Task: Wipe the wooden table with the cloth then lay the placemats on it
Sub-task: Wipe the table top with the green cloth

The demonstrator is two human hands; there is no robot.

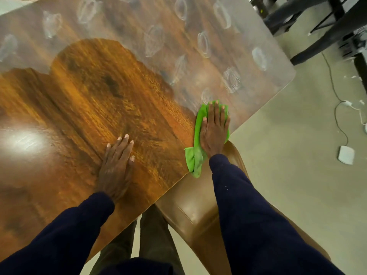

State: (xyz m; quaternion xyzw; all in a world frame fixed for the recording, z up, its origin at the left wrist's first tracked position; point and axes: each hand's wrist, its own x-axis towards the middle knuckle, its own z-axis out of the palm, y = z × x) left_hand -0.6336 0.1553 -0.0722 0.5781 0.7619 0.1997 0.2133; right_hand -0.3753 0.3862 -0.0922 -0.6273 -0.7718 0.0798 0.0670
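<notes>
Pressing green cloth (195, 155) — right hand (215, 133), table (89, 92)

Bright overhead light, smeared by motion.
Blown out to a white glare patch at near left on the wooden table (111, 100); washed pale across its far and right parts, warm only mid-top. Streaked with blur along the grain and over the dark furniture (317, 26) at far right. Stretched toward the edges by the wide lens. Sharpest at the right hand (215, 132) on the cloth (195, 155).
</notes>
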